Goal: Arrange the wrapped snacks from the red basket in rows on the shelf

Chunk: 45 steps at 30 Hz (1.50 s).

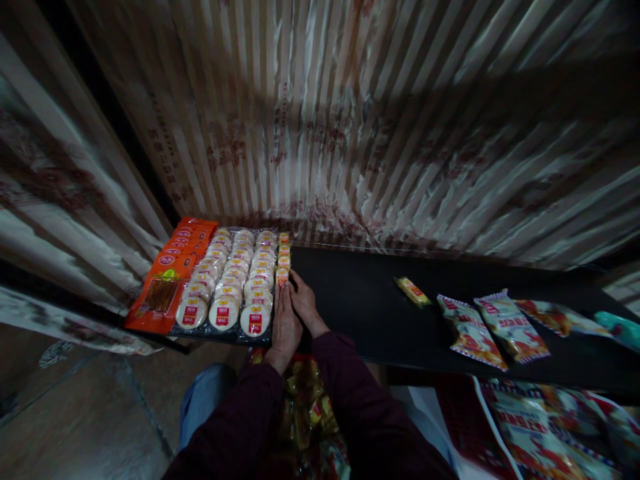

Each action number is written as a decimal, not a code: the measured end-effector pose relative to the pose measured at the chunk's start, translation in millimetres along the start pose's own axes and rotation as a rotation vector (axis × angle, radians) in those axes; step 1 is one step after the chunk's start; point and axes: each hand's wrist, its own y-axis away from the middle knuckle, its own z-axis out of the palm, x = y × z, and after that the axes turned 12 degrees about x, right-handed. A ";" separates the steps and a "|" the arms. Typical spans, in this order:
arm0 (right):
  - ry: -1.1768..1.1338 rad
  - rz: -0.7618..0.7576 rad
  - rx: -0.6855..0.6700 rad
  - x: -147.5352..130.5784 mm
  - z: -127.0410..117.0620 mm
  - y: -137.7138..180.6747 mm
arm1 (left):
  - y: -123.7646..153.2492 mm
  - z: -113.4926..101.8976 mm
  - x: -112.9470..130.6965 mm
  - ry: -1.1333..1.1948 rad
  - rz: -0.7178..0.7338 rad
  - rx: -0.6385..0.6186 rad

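A column of small yellow-and-red snack packets (pixel 283 257) lies on the black shelf, beside three overlapping rows of round white crackers (pixel 225 313) in clear wrappers. My left hand (pixel 287 327) is laid along the near end of the column, fingers stretched out and close together, tips touching a packet. From the right, my right hand (pixel 306 303) touches the same end with extended fingers. The two hands meet there and cover part of the nearest packets. No packet shows lifted in either hand. Further right on the shelf lies a single yellow snack packet (pixel 413 292).
Orange snack bags (pixel 167 283) overlap at the shelf's left end. White-and-red snack bags (pixel 471 332) and a teal packet (pixel 620 329) lie on the black shelf (pixel 350 293) toward the right. Below are golden packets (pixel 303 393) and an open carton of bags (pixel 537 433). Striped sheeting (pixel 320 133) hangs behind.
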 end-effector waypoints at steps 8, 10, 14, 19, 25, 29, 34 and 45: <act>-0.009 -0.014 0.028 -1.5 3.8 1.1 | -0.6 -2.6 1.4 0.013 0.003 0.020; 0.006 -0.017 0.040 -1.9 4.3 2.5 | 0.2 -2.1 -0.4 0.022 0.003 0.022; 0.042 0.012 0.001 -2.3 4.3 3.1 | 1.4 0.6 -4.4 0.032 -0.011 0.026; -0.011 0.002 0.015 1.1 3.4 5.8 | 1.7 1.1 -5.0 0.020 0.000 0.039; -0.041 0.017 0.078 5.5 -1.5 20.8 | 3.7 -5.4 -1.6 0.008 0.070 0.054; -0.025 0.023 0.131 10.6 -9.7 37.6 | 4.7 -10.7 1.5 -0.024 0.128 0.000; 0.013 -0.001 0.118 16.3 -23.2 61.0 | 15.0 -16.1 2.5 -0.053 0.187 -0.155; -0.026 -0.207 0.013 13.8 -44.8 125.3 | 79.9 -55.2 0.7 -0.066 0.214 -0.217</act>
